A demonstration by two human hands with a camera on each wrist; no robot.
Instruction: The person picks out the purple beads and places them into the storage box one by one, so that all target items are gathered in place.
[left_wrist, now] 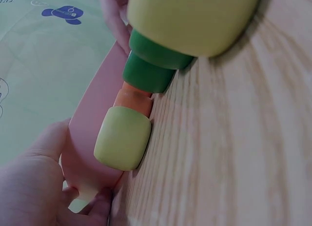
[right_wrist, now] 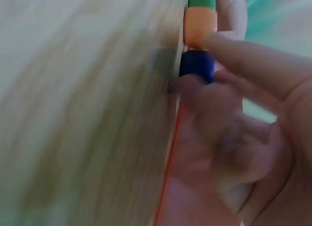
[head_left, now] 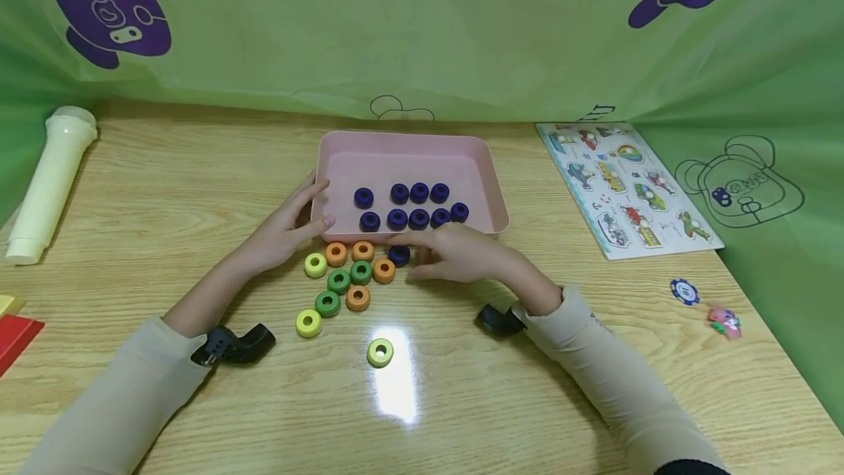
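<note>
The left hand grips the left front corner of a pink tray, its thumb over the rim and fingers along the outer side. Several dark blue rings lie inside the tray. Just outside its front edge, another dark blue ring sits on the table beside an orange ring. Over that blue ring reaches the right hand, index finger extended along the tray edge and thumb lower, on the near side. In the right wrist view, a blurred fingertip overlaps the blue ring; no firm grasp shows.
Green rings, yellow rings and more orange ones cluster before the tray; one yellow ring lies nearer. A pale cylinder is at left. A picture board, a poker chip and a pink figure lie right.
</note>
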